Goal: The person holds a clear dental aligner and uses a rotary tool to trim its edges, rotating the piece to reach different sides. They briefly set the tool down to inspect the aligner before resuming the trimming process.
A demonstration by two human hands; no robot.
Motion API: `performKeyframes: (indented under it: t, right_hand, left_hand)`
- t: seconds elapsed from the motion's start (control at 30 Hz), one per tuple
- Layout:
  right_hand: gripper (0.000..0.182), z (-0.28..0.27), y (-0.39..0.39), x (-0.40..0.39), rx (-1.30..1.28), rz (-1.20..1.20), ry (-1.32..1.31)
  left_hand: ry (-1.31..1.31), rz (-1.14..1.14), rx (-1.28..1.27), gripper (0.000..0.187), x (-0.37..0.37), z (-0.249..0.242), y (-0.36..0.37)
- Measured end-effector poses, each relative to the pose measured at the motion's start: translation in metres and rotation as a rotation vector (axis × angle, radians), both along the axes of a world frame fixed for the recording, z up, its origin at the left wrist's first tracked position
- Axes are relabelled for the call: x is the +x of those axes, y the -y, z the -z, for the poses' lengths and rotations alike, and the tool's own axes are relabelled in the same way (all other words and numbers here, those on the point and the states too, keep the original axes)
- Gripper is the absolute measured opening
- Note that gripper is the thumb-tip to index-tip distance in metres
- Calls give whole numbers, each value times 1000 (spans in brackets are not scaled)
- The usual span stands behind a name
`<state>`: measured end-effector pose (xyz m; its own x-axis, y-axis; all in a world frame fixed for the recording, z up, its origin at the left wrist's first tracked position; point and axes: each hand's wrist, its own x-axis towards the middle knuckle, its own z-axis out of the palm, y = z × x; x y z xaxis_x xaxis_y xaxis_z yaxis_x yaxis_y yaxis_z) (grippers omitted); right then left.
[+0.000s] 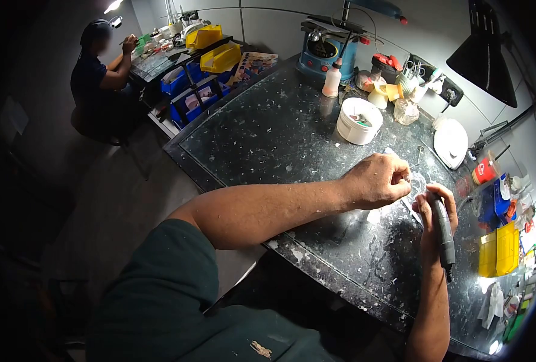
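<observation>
At center right of the frame, the left hand (376,181) pinched a small, seemingly fragile clear piece (417,183) by its edge while the right hand (435,212) gripped a rigid handpiece (443,229) over the desk (268,133).

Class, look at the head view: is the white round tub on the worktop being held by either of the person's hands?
No. The white tub stands alone on the worktop, apart from the left hand and the right hand, which grips a dark handpiece.
</observation>
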<state>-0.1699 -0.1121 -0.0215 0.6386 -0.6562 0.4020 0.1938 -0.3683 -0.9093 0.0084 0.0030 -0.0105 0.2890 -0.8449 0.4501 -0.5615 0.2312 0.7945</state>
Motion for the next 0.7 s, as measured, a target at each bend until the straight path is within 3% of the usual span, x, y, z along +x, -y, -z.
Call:
performKeyframes:
  t: [0.7]
  right_hand:
    - [29,0,-6,0,-174,44,7]
  left_hand:
    - [-8,56,75,19,4,-3,-2]
